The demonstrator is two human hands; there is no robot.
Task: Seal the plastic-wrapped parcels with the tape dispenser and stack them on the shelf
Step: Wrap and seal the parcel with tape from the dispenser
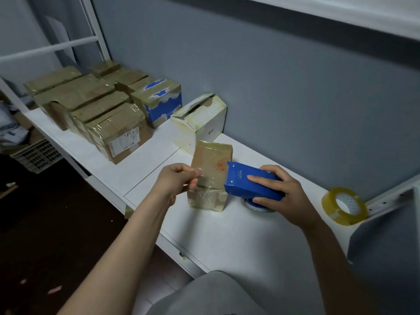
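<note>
Head camera looks down on a white shelf top (227, 230) along a grey wall. Just below the middle of the view a small brown parcel (212, 165), shiny with tape, stands upright on the surface. The left hand (176, 178), at the parcel's 9 o'clock, has thumb and curled fingers pinching the end of a strip of clear tape (211, 181) that runs across the parcel's near face. At the parcel's 3 o'clock the right hand (281, 192) grips a blue tape dispenser (250, 183), fingers wrapped round its body and the forefinger lying along its top; the dispenser's nose touches the parcel. A spare roll of clear tape (344, 206) stands on edge near 4 o'clock. A white box (200, 119) sits at the parcel's 12 o'clock, with a blue-and-white box (159, 101) and a row of taped brown parcels (91, 103) towards 10 o'clock.
</note>
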